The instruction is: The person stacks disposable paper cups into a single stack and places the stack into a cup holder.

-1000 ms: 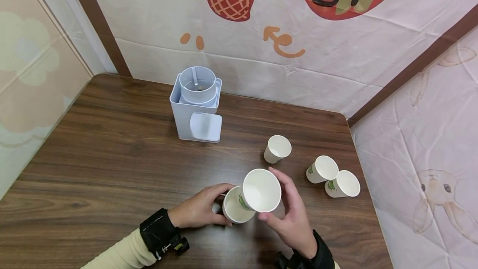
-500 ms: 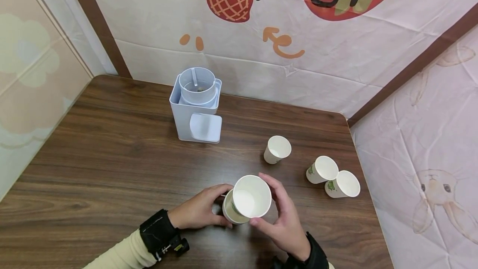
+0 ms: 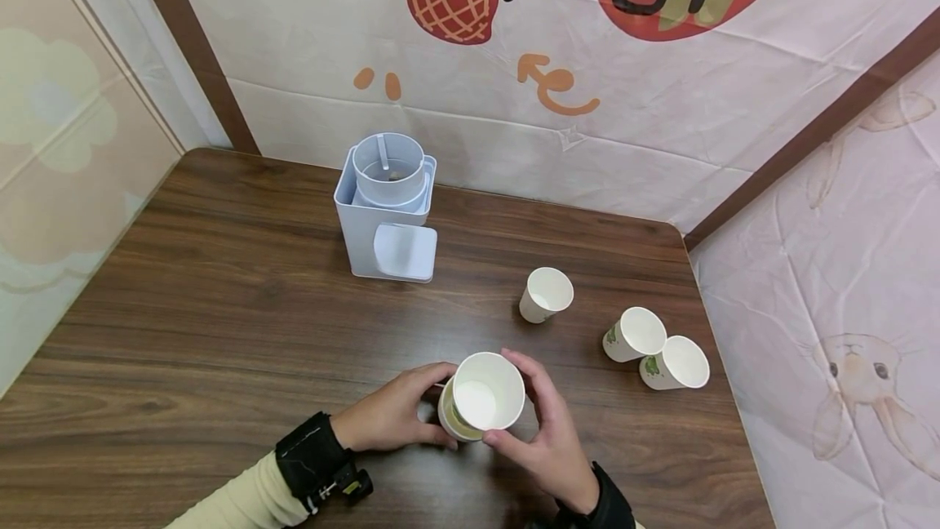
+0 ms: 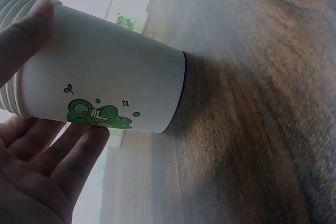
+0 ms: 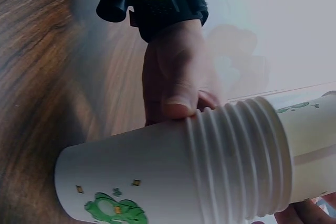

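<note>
A stack of white paper cups [image 5: 157, 166] with green cartoon prints stands upright on the wooden table. My left hand [image 3: 396, 411] grips it near the rims, its thumb and fingers on either side in the left wrist view. Over the stack, my right hand [image 3: 547, 431] holds another paper cup [image 3: 507, 386] by its upper side, thumb and fingers around it. This cup's base is at the stack's mouth, hidden by the top rim in the right wrist view. Seen from the head, it covers most of the stack [image 3: 454, 421].
Three single paper cups stand to the right: one farther back [image 3: 538, 313], and two side by side, a left one [image 3: 615, 345] and a right one [image 3: 654, 371]. A light blue bin [image 3: 360, 239] holding a round container [image 3: 389, 190] stands at the back by the printed cloth wall.
My right hand has brought its cup left and slightly toward me, from partly beside the stack to above it. My left hand and the stack have stayed in place.
</note>
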{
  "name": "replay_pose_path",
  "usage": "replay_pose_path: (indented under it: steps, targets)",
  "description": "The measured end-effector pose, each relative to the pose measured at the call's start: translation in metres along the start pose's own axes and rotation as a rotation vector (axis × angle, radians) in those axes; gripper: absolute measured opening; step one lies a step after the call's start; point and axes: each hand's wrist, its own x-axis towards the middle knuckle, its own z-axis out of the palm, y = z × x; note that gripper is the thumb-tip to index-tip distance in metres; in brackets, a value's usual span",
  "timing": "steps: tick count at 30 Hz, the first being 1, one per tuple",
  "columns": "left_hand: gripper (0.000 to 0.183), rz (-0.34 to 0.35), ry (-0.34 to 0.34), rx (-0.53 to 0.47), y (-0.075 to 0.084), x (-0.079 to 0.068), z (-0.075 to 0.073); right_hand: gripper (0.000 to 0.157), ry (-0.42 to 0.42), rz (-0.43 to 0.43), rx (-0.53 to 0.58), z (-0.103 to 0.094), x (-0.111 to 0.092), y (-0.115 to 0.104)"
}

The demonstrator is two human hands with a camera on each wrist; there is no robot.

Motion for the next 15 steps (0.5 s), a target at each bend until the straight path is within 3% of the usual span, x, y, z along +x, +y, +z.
replay_pose_path:
  steps: [15]
  targets:
    - [0.074, 0.006, 0.014, 0.005, -0.0009, -0.0004, 0.0014, 0.081, 0.013, 0.025, -0.046, 0.0057, -0.0064, 0.0105]
